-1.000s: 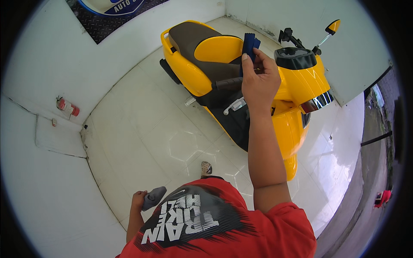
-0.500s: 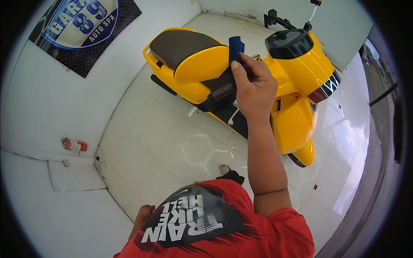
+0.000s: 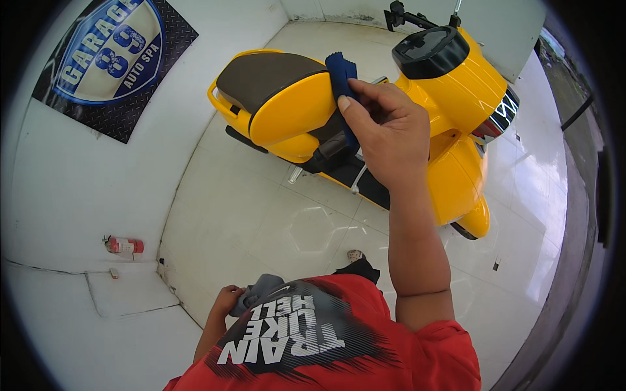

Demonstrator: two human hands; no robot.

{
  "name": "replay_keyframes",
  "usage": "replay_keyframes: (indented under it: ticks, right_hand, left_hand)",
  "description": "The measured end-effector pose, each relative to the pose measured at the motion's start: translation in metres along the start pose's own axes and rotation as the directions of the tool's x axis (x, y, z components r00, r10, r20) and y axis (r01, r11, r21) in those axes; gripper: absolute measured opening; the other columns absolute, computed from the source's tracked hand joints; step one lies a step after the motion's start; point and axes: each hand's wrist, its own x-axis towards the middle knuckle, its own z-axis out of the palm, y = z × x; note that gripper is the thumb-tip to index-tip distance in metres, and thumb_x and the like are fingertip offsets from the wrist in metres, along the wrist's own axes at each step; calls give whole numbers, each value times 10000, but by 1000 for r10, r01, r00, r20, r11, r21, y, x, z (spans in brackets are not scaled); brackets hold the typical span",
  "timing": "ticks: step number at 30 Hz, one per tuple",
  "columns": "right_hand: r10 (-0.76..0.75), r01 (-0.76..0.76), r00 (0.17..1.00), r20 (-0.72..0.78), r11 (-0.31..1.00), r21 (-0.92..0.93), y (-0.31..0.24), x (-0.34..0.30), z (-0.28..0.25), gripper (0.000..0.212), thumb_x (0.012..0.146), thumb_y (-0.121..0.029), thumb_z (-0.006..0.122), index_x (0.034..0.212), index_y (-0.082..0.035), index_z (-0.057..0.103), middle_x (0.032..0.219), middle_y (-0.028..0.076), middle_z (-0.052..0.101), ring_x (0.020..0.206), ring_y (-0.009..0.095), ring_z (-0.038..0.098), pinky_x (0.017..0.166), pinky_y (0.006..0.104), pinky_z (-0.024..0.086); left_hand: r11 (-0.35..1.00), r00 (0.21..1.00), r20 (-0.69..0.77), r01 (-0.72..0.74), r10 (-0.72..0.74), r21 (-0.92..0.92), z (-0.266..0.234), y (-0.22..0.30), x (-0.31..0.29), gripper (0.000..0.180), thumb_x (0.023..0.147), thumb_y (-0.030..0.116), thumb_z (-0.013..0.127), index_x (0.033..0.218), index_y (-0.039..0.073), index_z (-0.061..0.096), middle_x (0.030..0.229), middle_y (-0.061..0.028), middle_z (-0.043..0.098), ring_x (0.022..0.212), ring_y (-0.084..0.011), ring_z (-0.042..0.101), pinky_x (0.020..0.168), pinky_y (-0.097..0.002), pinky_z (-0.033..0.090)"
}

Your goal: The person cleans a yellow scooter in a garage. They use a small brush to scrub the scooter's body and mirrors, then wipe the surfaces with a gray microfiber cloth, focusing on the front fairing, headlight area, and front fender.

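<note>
My right hand [image 3: 394, 133] is raised on an outstretched arm, pinching a small dark blue cloth [image 3: 340, 72] with zigzag-cut edges between thumb and fingers. Behind it stands a yellow scooter [image 3: 290, 114] with a brown seat. The blue cloth overlaps the rear body panel in the picture; I cannot tell whether it touches. Low beside my waist, my left hand [image 3: 228, 298] is closed on a grey cloth [image 3: 262, 290], partly hidden by my red shirt.
The scooter's black handlebar parts [image 3: 427, 52] and front fender [image 3: 479, 218] are at the right. A white wall on the left carries a poster [image 3: 150, 62] and a red fire extinguisher [image 3: 125, 245]. Glossy pale tiles [image 3: 261, 195] cover the floor.
The grey cloth has come into view at my left hand. My right hand still pinches the blue cloth, now slightly more to the left against the scooter. The whole view has shifted a little.
</note>
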Motion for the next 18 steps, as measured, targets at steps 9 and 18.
replay_keyframes:
  ticks: [9,18]
  right_hand:
    - [-695,605,685,-220,710,-359,26,-61,98,364,750,-1,773,1101,7,677,956,136,593,771,249,600,649,302,501]
    - [-421,411,556,-717,889,-204,71,-61,148,342,857,-2,704,1178,29,589,1028,154,588,853,254,584,714,304,495]
  left_hand:
    - [957,987,162,-49,3,285,-66,-33,68,433,887,388,683,990,-31,719,883,-177,724,798,-250,685,732,-387,542]
    - [897,998,45,-53,37,439,-201,15,107,381,872,331,716,931,-46,710,783,-121,679,704,-208,606,654,-356,498]
